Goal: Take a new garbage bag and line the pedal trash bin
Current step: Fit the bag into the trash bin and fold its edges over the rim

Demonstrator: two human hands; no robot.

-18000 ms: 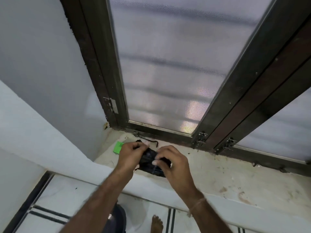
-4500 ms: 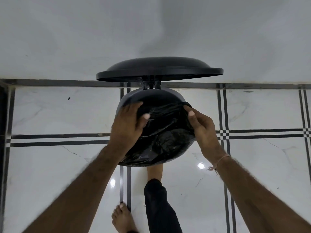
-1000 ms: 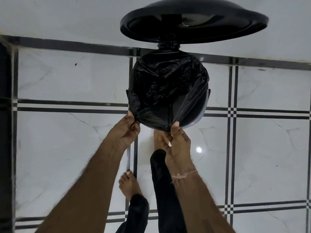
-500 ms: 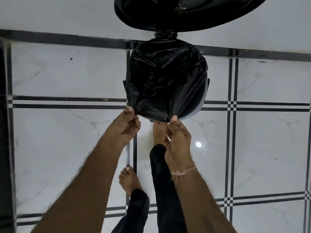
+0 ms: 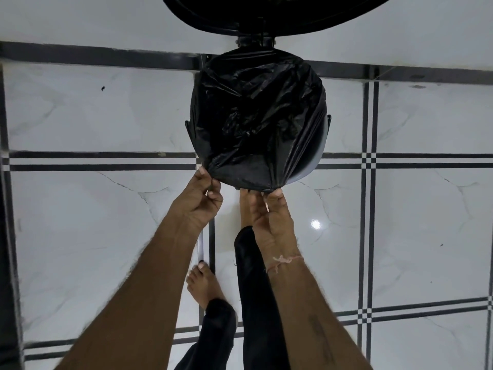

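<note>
A round pedal trash bin (image 5: 318,153) stands on the tiled floor against the wall, its black lid (image 5: 269,12) raised. A crinkled black garbage bag (image 5: 256,116) fills the bin's mouth and is stretched over most of its rim; a strip of grey rim shows at the right. My left hand (image 5: 198,200) pinches the bag's edge at the near left of the rim. My right hand (image 5: 270,214) pinches the bag's edge at the near middle. One bare foot (image 5: 246,206) rests at the bin's base, where the pedal is hidden.
White marble floor tiles (image 5: 93,222) with black stripe borders surround the bin. A white wall (image 5: 80,20) rises behind it. My other bare foot (image 5: 204,285) stands on the floor nearer to me. A dark edge (image 5: 5,236) runs down the far left.
Both hands have drawn the bag's near edge down over the bin's front rim, covering more of it than a second ago. The view has shifted closer to the bin.
</note>
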